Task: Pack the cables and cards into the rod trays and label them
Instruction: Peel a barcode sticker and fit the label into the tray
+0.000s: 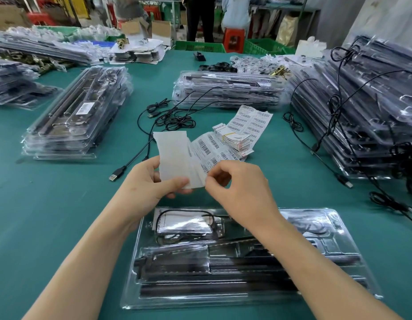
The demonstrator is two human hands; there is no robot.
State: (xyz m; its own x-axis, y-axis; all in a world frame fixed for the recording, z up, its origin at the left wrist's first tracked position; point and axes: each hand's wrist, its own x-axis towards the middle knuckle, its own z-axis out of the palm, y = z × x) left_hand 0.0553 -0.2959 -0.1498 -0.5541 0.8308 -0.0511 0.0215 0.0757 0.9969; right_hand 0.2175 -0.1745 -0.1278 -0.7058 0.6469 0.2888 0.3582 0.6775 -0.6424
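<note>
Head: both grips pinch label sheet.

A: Nearest tray?
B: Front centre on table; cable and rods in it.
A: Beyond?
B: Label sheet over its far edge. Card stack behind-right, loose cables behind. Left stack, rear stack, right stack around.

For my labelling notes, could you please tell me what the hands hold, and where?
The long white paper barcode-label strip, at its near end: left hand grips the bare backing, right hand pinches the edge beside it.
</note>
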